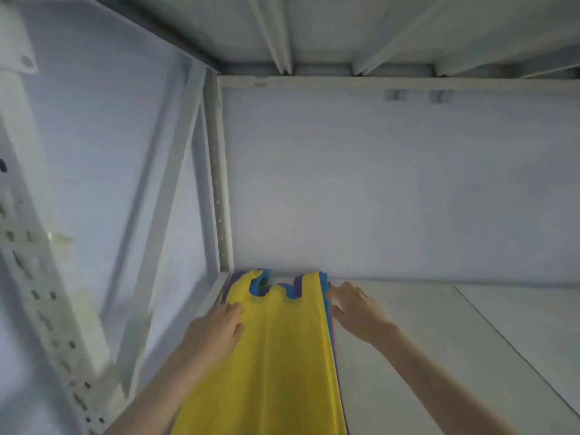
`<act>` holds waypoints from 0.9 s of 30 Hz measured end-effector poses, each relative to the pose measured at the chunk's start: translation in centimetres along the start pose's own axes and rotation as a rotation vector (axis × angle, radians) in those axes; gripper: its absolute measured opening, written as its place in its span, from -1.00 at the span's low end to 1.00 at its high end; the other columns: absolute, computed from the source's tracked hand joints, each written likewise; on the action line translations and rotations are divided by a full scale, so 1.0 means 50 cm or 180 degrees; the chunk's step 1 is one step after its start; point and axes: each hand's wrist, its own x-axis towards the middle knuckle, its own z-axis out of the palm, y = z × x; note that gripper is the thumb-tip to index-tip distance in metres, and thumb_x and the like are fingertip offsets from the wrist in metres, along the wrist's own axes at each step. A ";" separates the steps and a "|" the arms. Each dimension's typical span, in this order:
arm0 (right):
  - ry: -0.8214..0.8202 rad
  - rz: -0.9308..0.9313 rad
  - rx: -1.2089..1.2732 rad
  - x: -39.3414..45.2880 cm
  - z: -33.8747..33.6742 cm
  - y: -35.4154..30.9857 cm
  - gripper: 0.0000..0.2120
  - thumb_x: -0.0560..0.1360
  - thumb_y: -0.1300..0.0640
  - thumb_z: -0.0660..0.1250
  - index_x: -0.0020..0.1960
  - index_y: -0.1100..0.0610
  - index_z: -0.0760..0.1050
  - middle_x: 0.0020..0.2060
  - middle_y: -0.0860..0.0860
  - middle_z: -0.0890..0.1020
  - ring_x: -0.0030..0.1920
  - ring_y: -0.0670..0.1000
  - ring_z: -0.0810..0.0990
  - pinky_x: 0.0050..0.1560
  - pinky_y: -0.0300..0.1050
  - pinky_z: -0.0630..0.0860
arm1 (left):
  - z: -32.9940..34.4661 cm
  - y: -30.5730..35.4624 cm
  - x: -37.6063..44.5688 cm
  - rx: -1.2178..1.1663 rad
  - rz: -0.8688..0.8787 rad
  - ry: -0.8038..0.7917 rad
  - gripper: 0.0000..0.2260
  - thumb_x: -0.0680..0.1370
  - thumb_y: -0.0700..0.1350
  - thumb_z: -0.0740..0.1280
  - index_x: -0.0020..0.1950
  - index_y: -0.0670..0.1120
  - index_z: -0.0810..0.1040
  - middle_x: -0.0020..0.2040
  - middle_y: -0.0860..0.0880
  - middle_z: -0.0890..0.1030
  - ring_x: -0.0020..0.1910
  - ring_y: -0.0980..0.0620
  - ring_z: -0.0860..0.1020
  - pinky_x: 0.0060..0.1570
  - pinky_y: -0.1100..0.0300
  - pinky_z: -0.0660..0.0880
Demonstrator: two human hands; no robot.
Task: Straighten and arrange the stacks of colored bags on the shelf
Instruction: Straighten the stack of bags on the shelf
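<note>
Bag stack [276,356]: yellow on top, lying in the shelf's [439,356] back-left corner.
Left hand [216,331]: flat on stack's left edge, fingers straight.
Right hand [354,306]: fingers relaxed, touching stack's right edge.

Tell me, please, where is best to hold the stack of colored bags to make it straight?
Probably by its two long side edges, one hand from each side: the stack of colored bags lies flat and long, with blue layers sticking out along the right edge.
</note>
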 end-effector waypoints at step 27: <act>0.0160 0.1130 0.2045 0.193 0.230 0.023 -0.81 0.50 0.36 0.14 0.05 0.14 0.31 -0.09 0.02 0.44 -0.12 -0.01 0.42 -0.20 -0.23 0.35 | 0.226 -0.060 0.092 -0.0735 -0.0711 -0.0140 -0.70 0.62 -0.07 0.08 0.35 -0.01 0.27 0.03 0.03 0.15 0.35 0.04 0.30 0.28 0.27 0.29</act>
